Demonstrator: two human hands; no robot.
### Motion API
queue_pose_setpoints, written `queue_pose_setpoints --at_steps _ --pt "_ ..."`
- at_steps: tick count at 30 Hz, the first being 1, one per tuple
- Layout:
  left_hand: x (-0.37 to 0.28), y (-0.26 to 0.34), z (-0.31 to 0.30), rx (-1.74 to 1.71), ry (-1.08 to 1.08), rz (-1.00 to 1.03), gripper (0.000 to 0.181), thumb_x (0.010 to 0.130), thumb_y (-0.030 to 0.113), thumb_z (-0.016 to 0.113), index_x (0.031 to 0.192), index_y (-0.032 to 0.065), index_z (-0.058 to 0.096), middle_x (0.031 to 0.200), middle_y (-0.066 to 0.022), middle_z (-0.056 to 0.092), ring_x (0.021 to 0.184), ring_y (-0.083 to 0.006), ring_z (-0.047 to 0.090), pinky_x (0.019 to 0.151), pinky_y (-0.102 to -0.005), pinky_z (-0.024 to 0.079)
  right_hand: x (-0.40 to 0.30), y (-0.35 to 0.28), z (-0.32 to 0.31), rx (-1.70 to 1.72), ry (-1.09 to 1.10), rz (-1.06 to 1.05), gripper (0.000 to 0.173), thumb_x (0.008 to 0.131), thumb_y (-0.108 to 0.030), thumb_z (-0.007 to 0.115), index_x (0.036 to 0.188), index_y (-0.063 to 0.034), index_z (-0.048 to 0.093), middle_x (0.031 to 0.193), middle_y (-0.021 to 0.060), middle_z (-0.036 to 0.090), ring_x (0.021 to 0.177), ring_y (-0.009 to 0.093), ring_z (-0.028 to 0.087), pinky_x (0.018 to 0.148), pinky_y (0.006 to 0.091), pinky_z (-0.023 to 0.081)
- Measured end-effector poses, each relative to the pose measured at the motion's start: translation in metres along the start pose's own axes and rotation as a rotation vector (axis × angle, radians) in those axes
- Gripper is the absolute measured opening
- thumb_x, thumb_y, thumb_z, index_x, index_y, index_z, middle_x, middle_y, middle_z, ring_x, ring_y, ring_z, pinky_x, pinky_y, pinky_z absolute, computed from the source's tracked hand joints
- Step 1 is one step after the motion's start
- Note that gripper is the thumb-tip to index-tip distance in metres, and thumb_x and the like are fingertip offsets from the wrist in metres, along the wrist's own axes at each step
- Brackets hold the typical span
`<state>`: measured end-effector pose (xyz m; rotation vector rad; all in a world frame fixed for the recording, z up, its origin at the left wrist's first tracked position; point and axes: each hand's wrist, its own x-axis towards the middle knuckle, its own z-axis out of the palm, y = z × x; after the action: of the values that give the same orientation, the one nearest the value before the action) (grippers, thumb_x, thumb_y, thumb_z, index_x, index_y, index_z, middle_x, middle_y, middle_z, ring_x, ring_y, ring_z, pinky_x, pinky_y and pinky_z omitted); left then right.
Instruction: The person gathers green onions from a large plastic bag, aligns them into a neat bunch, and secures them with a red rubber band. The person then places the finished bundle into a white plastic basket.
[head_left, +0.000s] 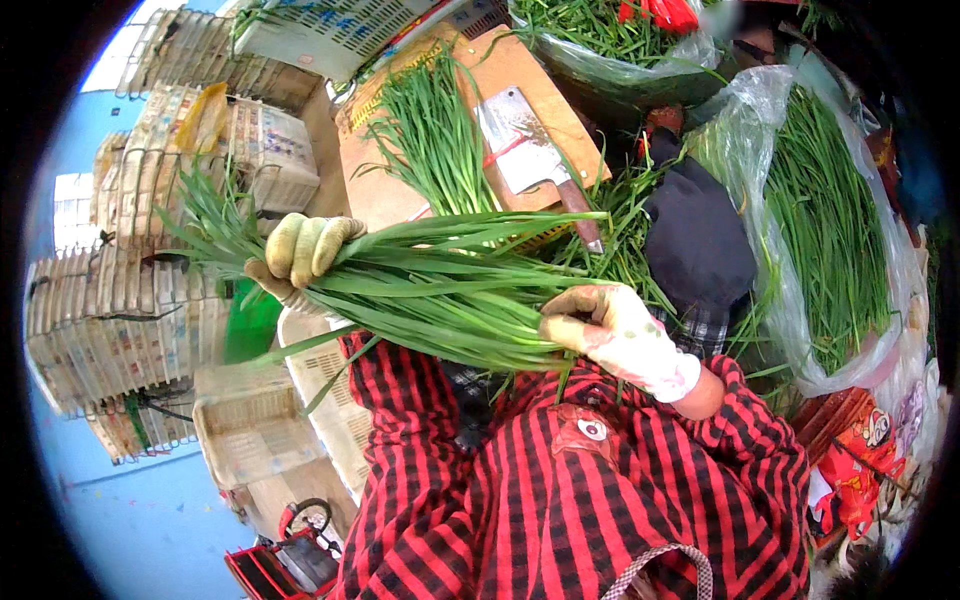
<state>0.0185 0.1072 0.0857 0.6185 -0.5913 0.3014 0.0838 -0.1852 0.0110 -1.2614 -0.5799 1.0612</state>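
Observation:
A loose bunch of garlic chives (442, 289) lies across the front of my body, its leafy tips to the left. My left hand (307, 251), in a soiled knit glove, is closed around the bunch near the tips. At the pale stem ends, my right hand (611, 334), in a stained white glove, pinches some stems between thumb and fingers. Just beyond, more chives (435, 142) rest on a wooden board (551, 90). Beside them a cleaver (521, 142) lies flat, its wooden handle (576, 202) overhanging the near edge; a red strip crosses its blade.
On the right stands a clear plastic bag (780, 150) full of chives; another open bag (637, 71) is at the back. Stacked plastic crates (127, 330) fill the left. A white crate (330, 390) stands close by my left side. Loose leaves (615, 232) lie by my dark-covered knee (697, 217).

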Motion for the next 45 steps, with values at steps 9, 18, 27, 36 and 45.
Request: queue_pose_setpoints --at_steps 9,18,27,36,45 --pt "-0.012 0.039 -0.02 0.016 -0.053 -0.082 0.022 0.091 0.039 0.058 0.079 0.0206 0.052 0.073 0.0087 0.058 0.078 -0.0047 0.052 0.083 -0.0266 0.043 -0.032 0.041 -0.022 -0.634 0.17 -0.244 0.009 0.08 -0.011 0.055 0.084 -0.0039 0.059 0.073 0.0161 0.063 0.068 0.033 0.064 0.063 0.041 0.05" --pt "-0.016 0.028 0.004 0.146 -0.012 0.037 0.02 0.092 0.038 0.056 0.085 0.0189 0.054 0.072 0.0097 0.058 0.074 -0.0055 0.051 0.086 -0.0297 0.044 -0.035 -0.016 -0.013 -1.016 0.344 -0.62 0.036 0.074 -0.024 0.071 0.105 -0.0111 0.059 0.092 0.007 0.061 0.084 0.026 0.061 0.075 0.0377 0.047" --pt "0.006 -0.014 0.019 -0.079 0.127 0.166 0.024 0.088 0.032 0.066 0.075 0.0171 0.052 0.073 0.0085 0.053 0.07 -0.0046 0.052 0.077 -0.0239 0.044 0.004 -0.003 0.0 -0.039 0.069 -0.367 0.022 0.082 -0.006 0.065 0.103 -0.001 0.064 0.101 0.0103 0.065 0.093 0.019 0.062 0.085 0.0317 0.047" --pt "-0.004 -0.001 0.0 -0.014 0.066 0.004 0.017 0.09 0.031 0.06 0.083 0.0171 0.053 0.067 0.0091 0.057 0.069 -0.0054 0.053 0.078 -0.0241 0.045 -0.001 0.001 0.005 -0.374 -0.276 -0.13 0.052 0.078 -0.041 0.065 0.104 0.0037 0.06 0.092 0.0258 0.063 0.088 0.038 0.063 0.079 0.0427 0.05" --pt "-0.017 0.022 0.011 0.015 -0.043 0.087 0.014 0.092 0.028 0.059 0.081 0.0197 0.054 0.066 0.0084 0.06 0.066 -0.0026 0.056 0.069 -0.0225 0.046 -0.044 0.059 -0.052 -0.597 -0.011 -0.122 0.015 0.082 -0.013 0.061 0.088 -0.0003 0.065 0.075 0.014 0.064 0.064 0.024 0.063 0.061 0.0327 0.051"
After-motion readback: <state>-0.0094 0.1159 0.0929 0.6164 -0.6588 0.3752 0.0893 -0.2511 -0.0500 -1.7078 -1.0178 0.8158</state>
